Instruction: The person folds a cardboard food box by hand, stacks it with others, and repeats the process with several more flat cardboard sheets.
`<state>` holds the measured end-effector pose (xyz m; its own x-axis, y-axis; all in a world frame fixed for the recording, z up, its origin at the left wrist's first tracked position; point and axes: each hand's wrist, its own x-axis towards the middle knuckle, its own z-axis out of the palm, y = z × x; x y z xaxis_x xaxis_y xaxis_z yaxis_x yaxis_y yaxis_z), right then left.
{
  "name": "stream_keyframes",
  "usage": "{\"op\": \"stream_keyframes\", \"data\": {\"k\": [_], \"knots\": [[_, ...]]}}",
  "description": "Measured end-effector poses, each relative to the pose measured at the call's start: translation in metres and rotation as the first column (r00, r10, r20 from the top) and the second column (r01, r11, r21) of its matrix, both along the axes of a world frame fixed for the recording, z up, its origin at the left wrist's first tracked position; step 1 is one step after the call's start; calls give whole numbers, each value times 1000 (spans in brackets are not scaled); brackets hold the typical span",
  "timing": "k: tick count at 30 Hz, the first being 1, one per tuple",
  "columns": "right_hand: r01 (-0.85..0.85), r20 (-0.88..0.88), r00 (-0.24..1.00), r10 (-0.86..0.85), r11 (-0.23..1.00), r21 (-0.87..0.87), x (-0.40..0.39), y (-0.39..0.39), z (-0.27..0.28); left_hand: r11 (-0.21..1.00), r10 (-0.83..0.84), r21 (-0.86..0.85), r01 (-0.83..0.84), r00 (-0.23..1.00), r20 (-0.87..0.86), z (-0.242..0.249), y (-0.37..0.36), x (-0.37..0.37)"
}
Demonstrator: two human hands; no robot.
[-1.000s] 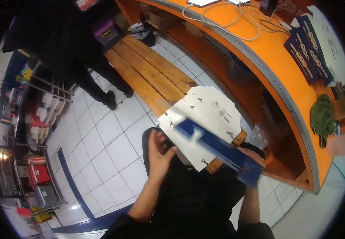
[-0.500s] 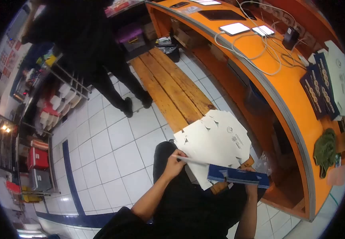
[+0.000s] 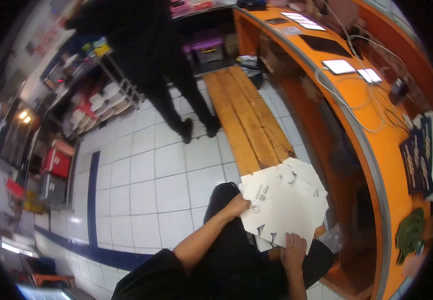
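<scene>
White cardboard blank (image 3: 284, 205) — left hand (image 3: 237, 206), right hand (image 3: 293, 248) gripping its edges.

Dim indoor light; fisheye-warped, dark vignetted edges; slight blur

You sit at the near end of a long wooden bench (image 3: 249, 117) set on the white tiled floor (image 3: 141, 175), with a stack of flat white cardboard blanks (image 3: 289, 200) lying on the bench's near end, just beside the curved orange counter (image 3: 371, 135).
</scene>
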<state>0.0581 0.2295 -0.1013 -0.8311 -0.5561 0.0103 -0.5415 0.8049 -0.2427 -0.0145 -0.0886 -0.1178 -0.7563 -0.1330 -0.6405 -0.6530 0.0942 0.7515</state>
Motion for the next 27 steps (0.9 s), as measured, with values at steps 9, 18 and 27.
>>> {"op": "stream_keyframes", "data": {"k": [9,18,27], "knots": [[-21,138,990,32,997,-79,-45,8,-14,635,-218,-772,-8,957,-190,17,18,13],[-128,872,490,15,990,55,-171,8,-52,199,-926,-934,298,369,-79,-4,94,72],[114,893,425,-150,987,112,-139,14,-24,318,-896,-879,355,415,-156,-51,106,24]]}}
